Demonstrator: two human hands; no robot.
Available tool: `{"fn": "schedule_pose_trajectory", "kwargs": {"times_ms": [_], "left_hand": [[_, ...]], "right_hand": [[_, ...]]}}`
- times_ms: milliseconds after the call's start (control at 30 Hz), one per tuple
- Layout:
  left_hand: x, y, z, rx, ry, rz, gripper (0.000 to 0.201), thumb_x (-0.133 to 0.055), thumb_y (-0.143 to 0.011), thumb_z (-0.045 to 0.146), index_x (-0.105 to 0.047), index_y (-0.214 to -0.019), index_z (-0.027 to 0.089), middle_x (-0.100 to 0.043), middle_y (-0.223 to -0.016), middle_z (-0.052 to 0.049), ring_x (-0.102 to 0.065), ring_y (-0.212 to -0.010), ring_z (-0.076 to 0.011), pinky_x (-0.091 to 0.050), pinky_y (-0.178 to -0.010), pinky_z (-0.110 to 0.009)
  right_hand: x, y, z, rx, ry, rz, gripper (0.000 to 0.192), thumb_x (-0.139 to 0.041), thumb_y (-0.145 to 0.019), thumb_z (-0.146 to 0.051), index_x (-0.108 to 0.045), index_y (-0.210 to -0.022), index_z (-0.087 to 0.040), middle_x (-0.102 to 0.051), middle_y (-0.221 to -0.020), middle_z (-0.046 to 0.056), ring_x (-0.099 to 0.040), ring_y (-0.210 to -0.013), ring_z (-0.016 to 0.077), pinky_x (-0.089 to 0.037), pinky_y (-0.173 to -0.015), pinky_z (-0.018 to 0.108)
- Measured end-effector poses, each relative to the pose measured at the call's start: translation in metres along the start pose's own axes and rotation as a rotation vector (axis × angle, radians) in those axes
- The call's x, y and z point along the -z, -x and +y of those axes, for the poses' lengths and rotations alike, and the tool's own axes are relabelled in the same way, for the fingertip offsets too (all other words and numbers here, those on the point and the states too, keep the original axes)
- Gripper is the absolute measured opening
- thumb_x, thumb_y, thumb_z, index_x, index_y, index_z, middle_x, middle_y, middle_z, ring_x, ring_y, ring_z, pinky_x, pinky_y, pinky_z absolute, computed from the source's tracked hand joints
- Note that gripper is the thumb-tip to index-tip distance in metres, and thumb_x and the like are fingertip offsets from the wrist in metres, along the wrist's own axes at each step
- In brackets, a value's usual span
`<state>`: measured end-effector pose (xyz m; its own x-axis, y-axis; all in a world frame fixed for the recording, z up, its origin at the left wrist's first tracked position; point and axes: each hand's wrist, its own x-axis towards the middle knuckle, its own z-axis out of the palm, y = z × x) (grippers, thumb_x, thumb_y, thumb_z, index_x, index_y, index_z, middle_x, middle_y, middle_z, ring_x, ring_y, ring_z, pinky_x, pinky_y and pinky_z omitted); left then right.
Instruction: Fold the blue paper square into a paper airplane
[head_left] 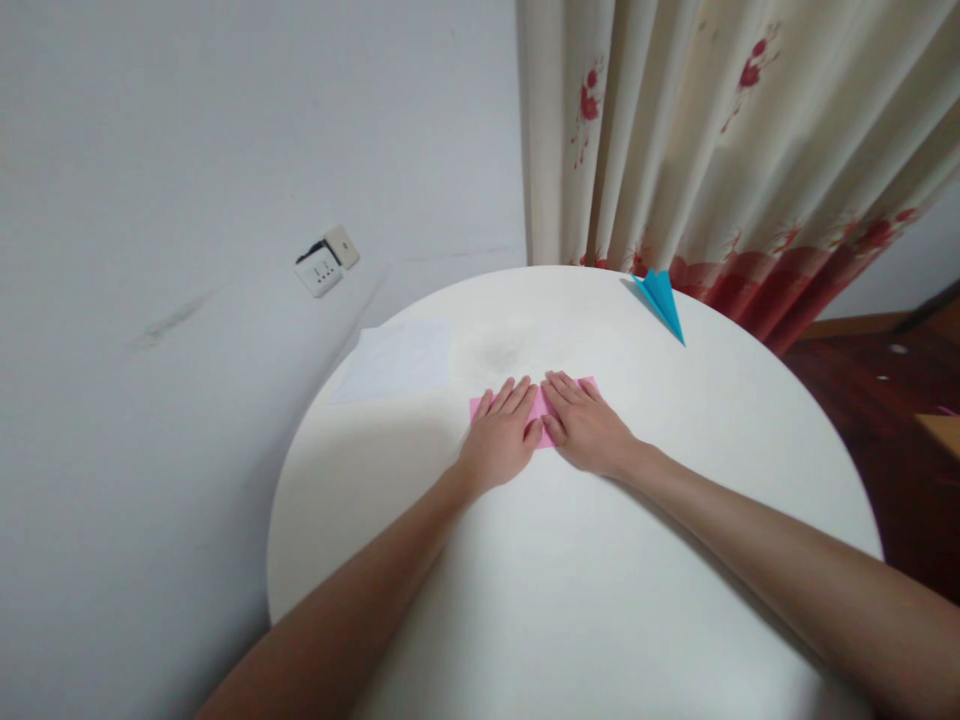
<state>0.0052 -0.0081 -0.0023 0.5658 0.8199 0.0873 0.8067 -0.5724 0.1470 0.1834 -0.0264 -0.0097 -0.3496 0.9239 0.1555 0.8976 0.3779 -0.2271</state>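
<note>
Palms of the left hand (501,440) and right hand (586,432) lie flat, gripping nothing, on pink paper (537,404) mid-table (600,600), away from every edge; firm, even pressure would likely sharpen the crease.

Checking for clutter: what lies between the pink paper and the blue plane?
Only bare table between pink paper and blue plane, in the head view.

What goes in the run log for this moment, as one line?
left hand: flat on pink paper | right hand: flat on pink paper | blue paper plane: far table edge, untouched | white sheet: left, untouched
</note>
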Motion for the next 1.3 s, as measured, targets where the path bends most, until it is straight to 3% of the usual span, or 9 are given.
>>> {"fn": "schedule_pose_trajectory", "kwargs": {"times_ms": [200,533,933,1133,1300], "left_hand": [[0.000,0.001,0.000,0.000,0.006,0.003,0.055,-0.034,-0.104,0.034,-0.036,-0.156,0.017,-0.028,-0.165,-0.006,-0.022,-0.154,-0.0260,-0.020,-0.125,-0.052],[0.000,0.001,-0.001,-0.039,-0.023,-0.006,0.056,-0.031,-0.104,0.035,-0.031,-0.157,0.017,-0.027,-0.166,-0.007,-0.020,-0.155,-0.0256,-0.019,-0.125,-0.053],[0.000,0.002,-0.002,-0.055,-0.032,-0.015,0.058,-0.030,-0.105,0.041,-0.030,-0.158,0.018,-0.025,-0.166,-0.007,-0.020,-0.155,-0.0267,-0.018,-0.125,-0.055],[-0.001,0.003,-0.004,-0.056,-0.019,-0.018,0.058,-0.032,-0.105,0.043,-0.030,-0.158,0.022,-0.024,-0.167,-0.005,-0.018,-0.155,-0.0273,-0.017,-0.125,-0.055],[0.000,0.004,-0.003,-0.056,-0.008,-0.022,0.057,-0.032,-0.105,0.043,-0.031,-0.158,0.023,-0.025,-0.167,-0.004,-0.019,-0.155,-0.0277,-0.017,-0.125,-0.054]], "right_hand": [[0.003,0.000,0.005,-0.062,0.018,-0.007,0.058,-0.031,-0.100,-0.022,-0.035,-0.154,0.000,-0.028,-0.163,0.022,-0.025,-0.152,0.0303,-0.024,-0.122,0.052],[-0.001,0.001,-0.001,0.067,0.008,-0.020,0.058,-0.032,-0.101,-0.024,-0.035,-0.154,0.001,-0.029,-0.163,0.023,-0.024,-0.153,0.0291,-0.023,-0.123,0.050],[0.001,0.000,0.003,-0.077,0.020,-0.003,0.060,-0.025,-0.105,-0.035,-0.036,-0.155,-0.003,-0.029,-0.164,0.019,-0.024,-0.153,0.0303,-0.022,-0.123,0.053],[0.004,0.000,0.019,-0.182,0.028,-0.019,0.060,-0.024,-0.105,-0.037,-0.034,-0.156,-0.006,-0.026,-0.165,0.020,-0.021,-0.153,0.0340,-0.023,-0.121,0.057],[0.008,-0.004,0.037,-0.269,0.018,0.014,0.052,-0.026,-0.104,-0.027,-0.043,-0.149,-0.007,-0.032,-0.162,0.023,-0.028,-0.151,0.0366,-0.029,-0.117,0.058]]}}
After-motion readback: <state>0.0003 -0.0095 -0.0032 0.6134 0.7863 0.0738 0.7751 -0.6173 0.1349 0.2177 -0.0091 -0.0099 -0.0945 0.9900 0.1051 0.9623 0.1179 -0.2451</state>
